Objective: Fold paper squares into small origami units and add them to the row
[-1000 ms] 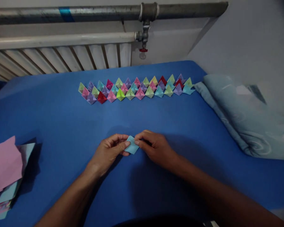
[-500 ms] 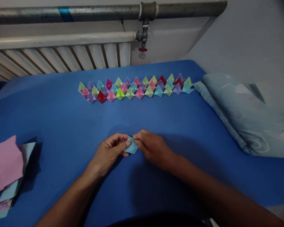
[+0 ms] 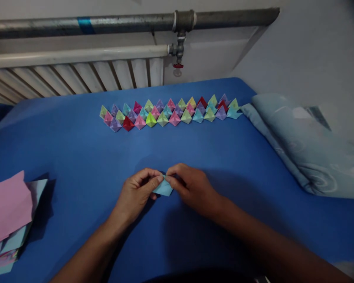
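Shifted since half a second ago: light-blue paper (image 3: 164, 189), with less of the top corner in sight and mostly the lower part showing beneath the thumbs. Held at the near half of the blue surface (image 3: 76, 157), well apart from the folded paper pieces (image 3: 174, 118) beyond.

Pinching the paper's left side with the left hand (image 3: 137, 190): thumb pressed on top, index finger curled behind, other fingers partly hidden underneath. Gripping the upper right edge with the right hand (image 3: 193, 186): thumb and bent index finger brought together on the paper, remaining fingers tucked in. Almost tip to tip at the thumbs.

Lined up farther off in three staggered rows: pieces in pink, purple, green, blue, red and yellow, set close together. Stacked at the left edge: paper sheets (image 3: 8, 208), pink on top. Laid at the right: folded blanket (image 3: 297, 145) with swirls and pale patches, too dim to tell whether lettered. Wrapped around the metal pipe (image 3: 129, 23): blue band (image 3: 86, 25), likewise too dark to read.
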The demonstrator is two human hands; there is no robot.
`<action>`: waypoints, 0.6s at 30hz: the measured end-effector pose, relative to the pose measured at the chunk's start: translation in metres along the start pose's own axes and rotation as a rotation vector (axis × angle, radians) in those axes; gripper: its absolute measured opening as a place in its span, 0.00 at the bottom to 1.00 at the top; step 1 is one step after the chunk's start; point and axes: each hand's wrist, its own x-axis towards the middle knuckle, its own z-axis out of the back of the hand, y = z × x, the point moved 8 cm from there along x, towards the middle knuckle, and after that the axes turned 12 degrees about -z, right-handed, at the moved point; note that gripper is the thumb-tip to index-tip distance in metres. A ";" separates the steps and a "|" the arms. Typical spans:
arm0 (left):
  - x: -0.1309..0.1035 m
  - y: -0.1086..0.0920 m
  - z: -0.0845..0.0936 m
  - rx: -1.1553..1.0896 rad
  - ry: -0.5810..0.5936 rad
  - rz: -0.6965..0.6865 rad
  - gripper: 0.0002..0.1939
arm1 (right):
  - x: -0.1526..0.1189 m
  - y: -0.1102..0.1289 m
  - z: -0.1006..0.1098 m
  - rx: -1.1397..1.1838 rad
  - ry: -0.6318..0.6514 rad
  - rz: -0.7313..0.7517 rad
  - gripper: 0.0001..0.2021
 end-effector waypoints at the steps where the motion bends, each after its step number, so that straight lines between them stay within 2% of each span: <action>1: 0.000 -0.001 0.001 0.005 -0.008 -0.012 0.08 | 0.001 -0.002 0.002 0.046 -0.008 -0.039 0.03; 4: 0.000 -0.006 0.005 0.025 -0.042 -0.042 0.06 | 0.004 -0.007 0.005 0.130 0.007 -0.132 0.04; 7: 0.000 -0.011 0.009 0.054 -0.069 -0.075 0.05 | 0.006 -0.007 0.004 0.145 0.044 -0.161 0.06; 12: 0.000 -0.013 0.009 0.018 -0.068 -0.103 0.04 | 0.005 -0.006 0.003 0.182 0.050 -0.151 0.06; 18: 0.002 -0.013 0.008 0.026 -0.046 -0.071 0.07 | 0.004 -0.005 0.003 0.223 0.066 -0.137 0.07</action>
